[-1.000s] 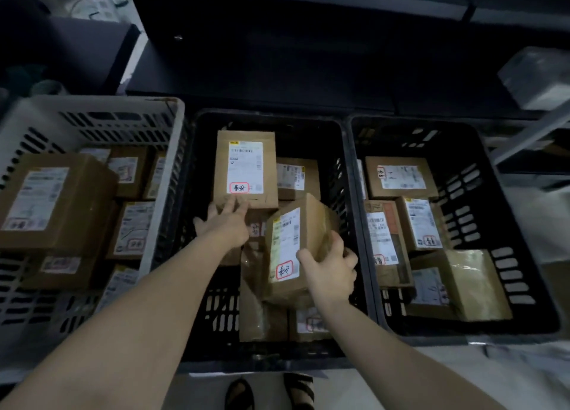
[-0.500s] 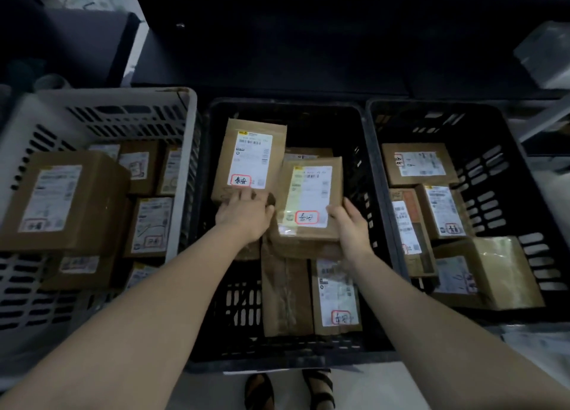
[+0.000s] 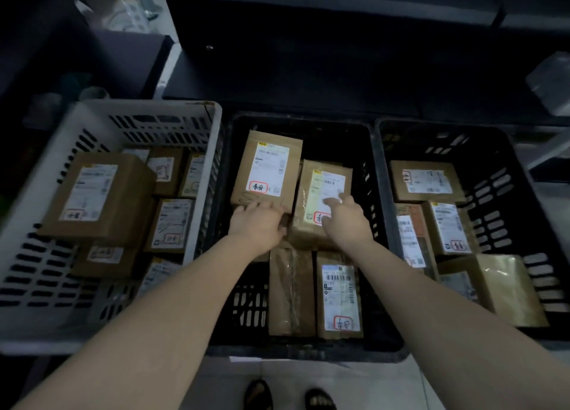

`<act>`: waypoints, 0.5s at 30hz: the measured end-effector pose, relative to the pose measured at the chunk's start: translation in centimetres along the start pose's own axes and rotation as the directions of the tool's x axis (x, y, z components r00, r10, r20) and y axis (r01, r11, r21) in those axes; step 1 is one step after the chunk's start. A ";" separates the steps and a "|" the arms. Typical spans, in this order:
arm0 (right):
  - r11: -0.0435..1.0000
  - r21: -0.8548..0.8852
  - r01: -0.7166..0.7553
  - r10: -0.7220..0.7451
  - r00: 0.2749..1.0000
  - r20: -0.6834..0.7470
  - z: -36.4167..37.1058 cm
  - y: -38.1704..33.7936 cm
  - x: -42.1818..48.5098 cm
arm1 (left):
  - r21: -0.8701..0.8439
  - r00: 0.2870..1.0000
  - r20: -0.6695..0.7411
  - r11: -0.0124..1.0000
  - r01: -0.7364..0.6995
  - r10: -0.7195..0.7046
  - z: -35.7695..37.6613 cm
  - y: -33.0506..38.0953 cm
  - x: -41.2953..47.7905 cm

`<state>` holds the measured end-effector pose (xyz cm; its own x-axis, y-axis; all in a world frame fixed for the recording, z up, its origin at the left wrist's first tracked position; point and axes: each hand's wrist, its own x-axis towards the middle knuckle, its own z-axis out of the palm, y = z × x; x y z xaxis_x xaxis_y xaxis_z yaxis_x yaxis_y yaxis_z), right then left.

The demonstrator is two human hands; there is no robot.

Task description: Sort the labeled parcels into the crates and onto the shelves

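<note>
Black plastic middle crate (image 3: 302, 122): left hand (image 3: 257, 224) fingers flat on tall brown cardboard parcel (image 3: 266, 169) — steadying it; right hand (image 3: 345, 221) spread, pressing neighbouring taped brown parcel (image 3: 320, 193) down — apparently to seat it.

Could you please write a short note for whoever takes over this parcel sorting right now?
Left hand: open, fingers resting on the near edge of the white-labelled parcel at the back of the middle black crate.
Right hand: open, fingers flat on the yellow-labelled parcel beside it.
Done: parcels lie in the white crate, the middle crate and the right black crate.
To do: settle these two and release; whether more parcels wait cannot be told.
</note>
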<state>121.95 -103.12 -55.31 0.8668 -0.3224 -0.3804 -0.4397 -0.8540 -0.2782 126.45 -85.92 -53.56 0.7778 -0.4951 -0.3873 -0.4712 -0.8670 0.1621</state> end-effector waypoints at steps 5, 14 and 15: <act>0.907 -0.297 0.300 -0.324 0.945 -0.037 -4.2 -2.7 -4.8 | 0.102 0.985 -0.146 0.989 0.106 -0.090 -4.5 -0.9 -6.8; 0.506 -0.403 0.763 -0.859 0.490 -0.150 -13.2 -16.9 -20.0 | 0.018 0.785 -0.470 0.884 0.467 -0.405 -14.5 -2.7 -31.6; 0.445 -0.402 0.801 -0.895 0.415 -0.164 -14.0 -19.0 -22.7 | 0.015 0.747 -0.502 0.859 0.512 -0.437 -15.5 -2.9 -35.2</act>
<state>113.92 -85.30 -29.02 0.7916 0.5636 0.2360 0.5929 -0.8019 -0.0740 106.88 -66.84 -26.30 0.9952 -0.0193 0.0956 -0.0123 -0.9972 -0.0732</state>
